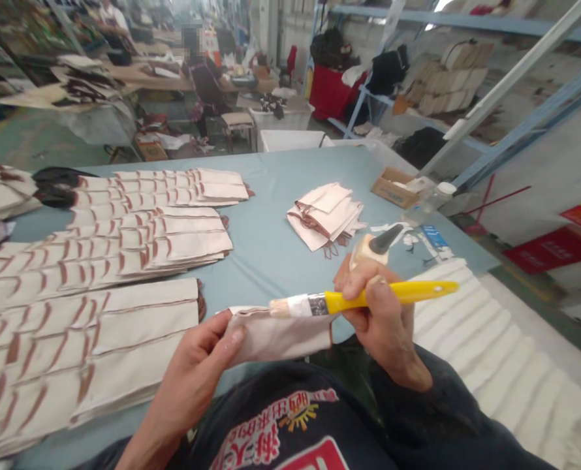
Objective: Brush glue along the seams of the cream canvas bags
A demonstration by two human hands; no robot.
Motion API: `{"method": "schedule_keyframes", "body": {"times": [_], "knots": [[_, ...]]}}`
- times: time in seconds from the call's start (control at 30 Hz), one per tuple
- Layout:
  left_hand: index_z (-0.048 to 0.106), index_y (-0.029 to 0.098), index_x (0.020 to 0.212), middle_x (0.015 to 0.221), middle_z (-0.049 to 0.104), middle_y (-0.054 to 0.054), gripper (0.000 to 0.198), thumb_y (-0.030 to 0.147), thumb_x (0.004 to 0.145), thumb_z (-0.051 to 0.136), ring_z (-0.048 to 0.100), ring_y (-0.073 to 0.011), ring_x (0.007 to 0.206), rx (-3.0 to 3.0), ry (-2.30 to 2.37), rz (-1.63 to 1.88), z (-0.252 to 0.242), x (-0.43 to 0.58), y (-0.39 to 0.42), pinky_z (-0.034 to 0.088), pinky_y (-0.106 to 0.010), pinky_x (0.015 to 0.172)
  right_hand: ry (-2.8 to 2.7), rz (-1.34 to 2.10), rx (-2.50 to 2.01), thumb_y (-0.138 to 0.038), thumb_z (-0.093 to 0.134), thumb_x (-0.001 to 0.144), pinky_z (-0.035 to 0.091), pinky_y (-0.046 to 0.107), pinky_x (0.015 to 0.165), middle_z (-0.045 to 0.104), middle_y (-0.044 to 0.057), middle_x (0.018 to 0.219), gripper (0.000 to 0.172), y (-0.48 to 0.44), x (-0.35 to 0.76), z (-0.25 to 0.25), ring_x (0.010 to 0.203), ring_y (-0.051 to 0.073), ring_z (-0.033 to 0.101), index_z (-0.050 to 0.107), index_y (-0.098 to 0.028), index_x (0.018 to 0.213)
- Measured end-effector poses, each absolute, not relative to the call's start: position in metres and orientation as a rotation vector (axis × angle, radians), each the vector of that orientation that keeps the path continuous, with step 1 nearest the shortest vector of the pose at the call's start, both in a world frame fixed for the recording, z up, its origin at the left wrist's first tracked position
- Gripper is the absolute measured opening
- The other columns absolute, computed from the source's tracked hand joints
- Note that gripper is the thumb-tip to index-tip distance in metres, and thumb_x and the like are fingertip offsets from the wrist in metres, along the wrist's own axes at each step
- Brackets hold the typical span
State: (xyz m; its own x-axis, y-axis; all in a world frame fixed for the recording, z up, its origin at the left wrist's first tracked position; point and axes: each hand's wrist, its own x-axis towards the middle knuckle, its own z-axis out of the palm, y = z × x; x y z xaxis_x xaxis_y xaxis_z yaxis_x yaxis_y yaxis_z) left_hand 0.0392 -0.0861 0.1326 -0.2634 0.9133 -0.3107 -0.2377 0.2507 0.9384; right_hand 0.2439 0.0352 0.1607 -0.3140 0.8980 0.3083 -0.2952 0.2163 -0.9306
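Note:
My left hand (207,349) pinches the left end of a cream fabric piece (283,339) between thumb and fingers. In my right hand (381,310) is a paintbrush (393,297) with a yellow handle. Its pale bristles touch the upper edge of the fabric piece, beside a fold. A cream bottle with a dark nozzle (386,239) shows just above my right fingers; whether that hand grips it too, I cannot tell. Rows of cream fabric pieces with brown edges (148,326) lie overlapped on the left of the blue-grey table (266,228).
A small fabric pile (327,215) with brown cords lies beyond my hands. At the right stand a cardboard box (395,186) and a clear jar (435,199). White ribbed material (496,352) lies at my right. A person (205,81) is farther back.

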Motion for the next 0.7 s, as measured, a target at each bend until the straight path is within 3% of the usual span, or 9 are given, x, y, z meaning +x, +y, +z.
{"method": "schedule_keyframes", "body": {"times": [0.2, 0.43, 0.6, 0.7], "knots": [[0.088, 0.022, 0.103, 0.081, 0.081, -0.007, 0.042, 0.055, 0.078, 0.087, 0.074, -0.0275, 0.078, 0.645, 1.330, 1.250, 0.136, 0.043, -0.083, 0.060, -0.031, 0.071, -1.379, 1.424, -0.628, -0.065, 0.067, 0.096, 0.020, 0.020, 0.032, 0.048, -0.007, 0.055, 0.048, 0.033, 0.227, 0.160, 0.037, 0.005, 0.025, 0.062, -0.023, 0.074], [0.087, 0.018, 0.102, 0.079, 0.081, -0.008, 0.047, 0.051, 0.068, 0.093, 0.066, -0.0201, 0.061, 0.441, 1.328, 1.267, 0.131, 0.049, -0.076, 0.051, -0.024, 0.052, -1.167, 1.219, -0.791, -0.066, 0.069, 0.093, 0.025, 0.020, 0.035, 0.049, -0.006, 0.061, 0.048, 0.047, 0.237, 0.141, 0.040, 0.005, 0.032, 0.060, -0.023, 0.074], [0.087, 0.017, 0.106, 0.084, 0.083, -0.010, 0.053, 0.053, 0.067, 0.093, 0.073, -0.0273, 0.076, 0.449, 1.331, 1.266, 0.130, 0.056, -0.066, 0.056, -0.028, 0.060, -1.202, 1.299, -0.784, -0.066, 0.066, 0.096, 0.025, 0.020, 0.035, 0.046, -0.008, 0.059, 0.049, 0.038, 0.237, 0.134, 0.039, 0.004, 0.027, 0.060, -0.022, 0.075], [0.086, 0.017, 0.109, 0.089, 0.083, -0.009, 0.052, 0.054, 0.072, 0.091, 0.070, -0.0229, 0.071, 0.525, 1.333, 1.261, 0.127, 0.060, -0.062, 0.055, -0.026, 0.061, -1.156, 1.373, -0.761, -0.068, 0.068, 0.093, 0.023, 0.019, 0.035, 0.048, -0.008, 0.058, 0.051, 0.033, 0.231, 0.133, 0.038, 0.004, 0.029, 0.061, -0.021, 0.074]]}}
